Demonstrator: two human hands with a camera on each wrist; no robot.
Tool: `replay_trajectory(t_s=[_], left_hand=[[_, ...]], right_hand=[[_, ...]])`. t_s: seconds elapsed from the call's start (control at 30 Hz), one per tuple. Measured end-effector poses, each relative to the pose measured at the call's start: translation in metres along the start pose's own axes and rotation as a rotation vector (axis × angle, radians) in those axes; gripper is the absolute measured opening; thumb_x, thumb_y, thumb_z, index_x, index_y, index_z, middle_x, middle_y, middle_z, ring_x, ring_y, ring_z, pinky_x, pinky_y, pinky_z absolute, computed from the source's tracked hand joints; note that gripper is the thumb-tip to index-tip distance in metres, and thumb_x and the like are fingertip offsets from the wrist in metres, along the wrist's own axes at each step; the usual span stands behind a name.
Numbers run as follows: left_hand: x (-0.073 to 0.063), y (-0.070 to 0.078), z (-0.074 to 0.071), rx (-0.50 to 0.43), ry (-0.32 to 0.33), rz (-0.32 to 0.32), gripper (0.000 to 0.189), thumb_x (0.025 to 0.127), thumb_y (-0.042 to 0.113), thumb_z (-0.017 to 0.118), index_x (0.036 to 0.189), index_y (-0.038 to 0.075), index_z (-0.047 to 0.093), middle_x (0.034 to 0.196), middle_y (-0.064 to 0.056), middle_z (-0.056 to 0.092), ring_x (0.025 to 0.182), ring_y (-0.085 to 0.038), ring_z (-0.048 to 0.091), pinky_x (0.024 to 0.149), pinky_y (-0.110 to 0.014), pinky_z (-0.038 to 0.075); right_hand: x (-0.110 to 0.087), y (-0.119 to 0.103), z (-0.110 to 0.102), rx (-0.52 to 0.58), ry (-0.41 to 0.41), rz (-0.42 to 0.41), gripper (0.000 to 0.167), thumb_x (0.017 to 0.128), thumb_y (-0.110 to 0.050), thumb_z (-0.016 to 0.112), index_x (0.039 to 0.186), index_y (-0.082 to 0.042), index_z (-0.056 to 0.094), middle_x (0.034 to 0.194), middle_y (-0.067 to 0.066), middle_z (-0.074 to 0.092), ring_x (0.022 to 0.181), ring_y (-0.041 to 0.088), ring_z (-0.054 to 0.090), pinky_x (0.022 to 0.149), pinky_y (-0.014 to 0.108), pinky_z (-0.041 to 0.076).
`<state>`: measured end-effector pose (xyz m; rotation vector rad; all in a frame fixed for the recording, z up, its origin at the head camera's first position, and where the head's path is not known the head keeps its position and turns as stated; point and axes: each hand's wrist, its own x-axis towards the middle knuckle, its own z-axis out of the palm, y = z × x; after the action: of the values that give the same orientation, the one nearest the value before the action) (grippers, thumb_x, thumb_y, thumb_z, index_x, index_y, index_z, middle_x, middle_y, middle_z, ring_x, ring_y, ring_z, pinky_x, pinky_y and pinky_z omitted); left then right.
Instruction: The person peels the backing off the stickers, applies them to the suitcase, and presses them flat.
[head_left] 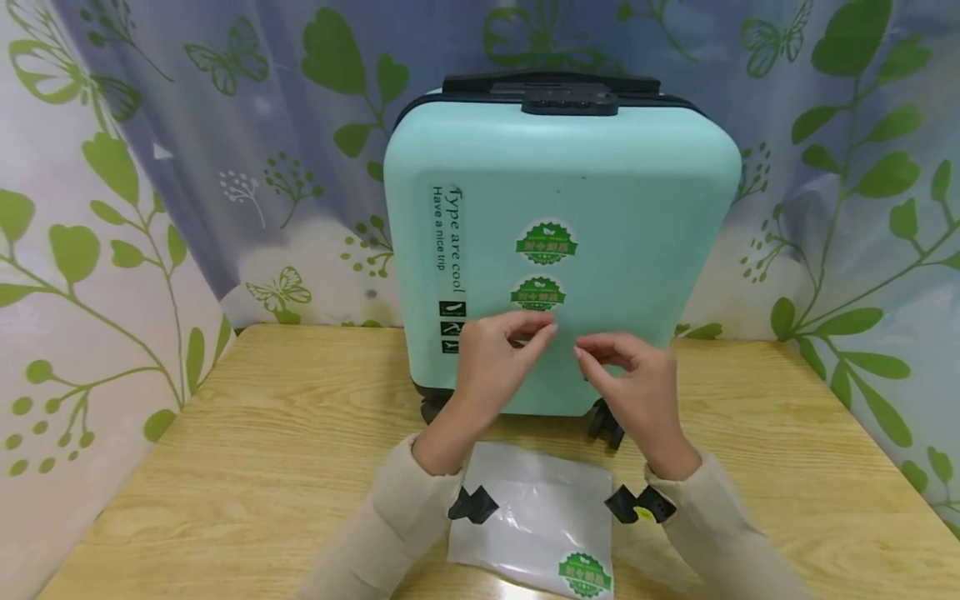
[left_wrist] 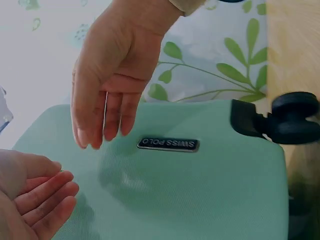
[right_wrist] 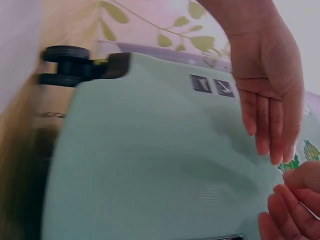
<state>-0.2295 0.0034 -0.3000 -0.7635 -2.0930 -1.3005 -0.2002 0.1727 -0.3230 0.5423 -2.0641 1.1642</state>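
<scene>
A mint-green hard-shell suitcase (head_left: pixel 630 233) stands upright, with two round green stickers, an upper one (head_left: pixel 547 242) and a lower one (head_left: pixel 537 293), on its front. My left hand (head_left: pixel 491 362) is in front of the shell, fingertips just under the lower sticker. To its right my right hand (head_left: pixel 637 387) faces it, thumb and forefinger tips close together and nothing visible between them. In the left wrist view the right hand (left_wrist: pixel 117 75) has loosely straight fingers near the badge (left_wrist: pixel 168 144). The right wrist view shows the left hand's (right_wrist: pixel 270 85) fingers extended, holding nothing visible.
A whitish sheet (head_left: pixel 540 508) with another green sticker (head_left: pixel 584 575) lies on the wooden table (head_left: pixel 300 433) below my hands. The suitcase's black wheels (head_left: pixel 606 425) rest near it. Behind hangs a curtain (head_left: pixel 300 167) printed with leaves and butterflies.
</scene>
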Motion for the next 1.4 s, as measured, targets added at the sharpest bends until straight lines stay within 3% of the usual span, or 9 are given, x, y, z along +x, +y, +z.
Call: replay_trajectory(t_s=[0.13, 0.43, 0.73, 1.07, 1.23, 1.4], left_hand=[[-0.01, -0.002, -0.008, -0.027, -0.041, -0.015, 0.013, 0.085, 0.012, 0.07, 0.095, 0.005, 0.075, 0.086, -0.005, 0.073, 0.071, -0.009, 0.068, 0.063, -0.015, 0.052], [-0.035, -0.007, -0.023, -0.086, -0.165, -0.082, 0.014, 0.086, 0.012, 0.07, 0.097, 0.005, 0.074, 0.089, -0.003, 0.073, 0.077, -0.008, 0.068, 0.066, -0.019, 0.053], [-0.054, -0.011, -0.028, -0.091, -0.207, -0.092, 0.013, 0.086, 0.012, 0.07, 0.097, 0.007, 0.074, 0.09, -0.001, 0.073, 0.08, -0.006, 0.068, 0.068, -0.023, 0.055], [-0.075, -0.019, -0.029, -0.224, -0.329, -0.268, 0.015, 0.085, 0.014, 0.071, 0.098, 0.008, 0.073, 0.095, -0.003, 0.073, 0.08, -0.01, 0.068, 0.068, -0.023, 0.055], [-0.085, -0.024, -0.029, -0.268, -0.411, -0.343, 0.017, 0.085, 0.015, 0.07, 0.101, 0.009, 0.073, 0.1, -0.002, 0.072, 0.09, -0.012, 0.066, 0.078, -0.024, 0.053], [-0.094, -0.028, -0.029, -0.314, -0.484, -0.4, 0.02, 0.087, 0.02, 0.069, 0.105, 0.01, 0.072, 0.103, 0.001, 0.071, 0.097, -0.014, 0.064, 0.085, -0.028, 0.051]], right_hand=[[-0.011, 0.002, -0.004, -0.05, -0.061, -0.03, 0.013, 0.081, 0.001, 0.071, 0.093, -0.001, 0.072, 0.087, 0.005, 0.07, 0.073, 0.008, 0.063, 0.066, 0.016, 0.051], [-0.041, 0.009, -0.009, -0.069, -0.215, -0.002, 0.018, 0.078, 0.001, 0.074, 0.093, -0.008, 0.072, 0.086, -0.002, 0.069, 0.072, 0.005, 0.062, 0.063, 0.021, 0.052], [-0.061, 0.011, -0.016, -0.079, -0.303, 0.073, 0.017, 0.08, -0.003, 0.074, 0.09, -0.015, 0.071, 0.085, -0.009, 0.067, 0.071, 0.002, 0.058, 0.059, 0.025, 0.051], [-0.082, 0.022, -0.025, -0.095, -0.366, 0.175, 0.014, 0.083, -0.007, 0.072, 0.093, -0.017, 0.071, 0.088, -0.008, 0.069, 0.077, 0.001, 0.061, 0.066, 0.031, 0.054], [-0.088, 0.023, -0.028, -0.091, -0.392, 0.223, 0.012, 0.083, -0.012, 0.073, 0.093, -0.017, 0.072, 0.091, -0.007, 0.07, 0.081, 0.004, 0.063, 0.068, 0.033, 0.054], [-0.095, 0.022, -0.032, -0.054, -0.476, 0.29, 0.012, 0.085, -0.018, 0.071, 0.096, -0.013, 0.072, 0.094, -0.005, 0.07, 0.086, 0.005, 0.063, 0.073, 0.035, 0.054]])
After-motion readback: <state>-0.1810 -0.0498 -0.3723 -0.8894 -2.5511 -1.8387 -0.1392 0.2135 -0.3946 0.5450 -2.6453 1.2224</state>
